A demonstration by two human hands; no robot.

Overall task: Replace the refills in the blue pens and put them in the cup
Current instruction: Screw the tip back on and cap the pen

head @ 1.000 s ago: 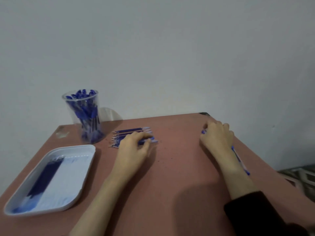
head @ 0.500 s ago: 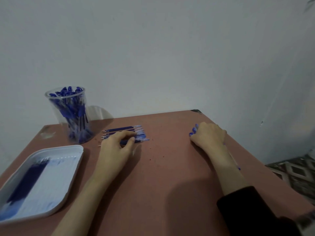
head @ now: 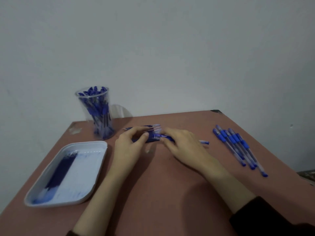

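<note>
My right hand [head: 184, 145] grips a blue pen [head: 204, 142] at the middle of the table; only the pen's two ends show past the fingers. My left hand [head: 131, 143] lies just left of it, its thumb and forefinger pinching a refill in the loose pile of blue refills [head: 153, 129]. The hands hide much of that pile. A clear plastic cup [head: 95, 114] packed with blue pens stands at the back left. Several more blue pens [head: 237, 145] lie in a row on the right.
A white tray [head: 100, 150] holding dark blue refills sits at the front left. The brown table [head: 162, 193] ends close behind the cup against a grey wall. Its right edge runs just beyond the row of pens.
My right hand has left the pens on the right and moved to the centre with one pen. My left hand stays at the refill pile. The row of pens is now uncovered.
</note>
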